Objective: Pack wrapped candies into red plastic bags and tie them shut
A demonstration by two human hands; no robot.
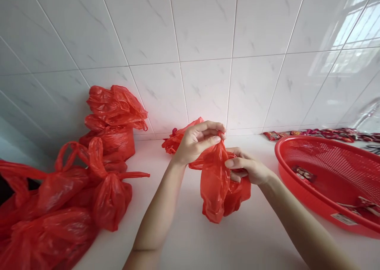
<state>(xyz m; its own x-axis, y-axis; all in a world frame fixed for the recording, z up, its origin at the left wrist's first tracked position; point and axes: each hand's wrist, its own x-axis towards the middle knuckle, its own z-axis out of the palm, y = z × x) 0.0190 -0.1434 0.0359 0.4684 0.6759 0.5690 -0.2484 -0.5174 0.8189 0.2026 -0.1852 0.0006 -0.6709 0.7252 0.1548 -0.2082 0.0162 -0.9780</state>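
A small red plastic bag (pixel 214 191) hangs above the white counter between my two hands. My left hand (pixel 196 141) pinches the bag's top edge, fingers closed on the plastic. My right hand (pixel 247 169) grips the same bag lower on its right side, fingers curled into the plastic. Whatever is inside the bag is hidden. Another bit of crumpled red plastic (pixel 175 137) lies on the counter just behind my left hand.
A heap of tied red bags (pixel 68 198) fills the left of the counter, with more stacked against the tiled wall (pixel 114 119). A red mesh basket (pixel 329 183) holding a few small packets stands at right. Wrapped sweets (pixel 320 134) line the wall behind it.
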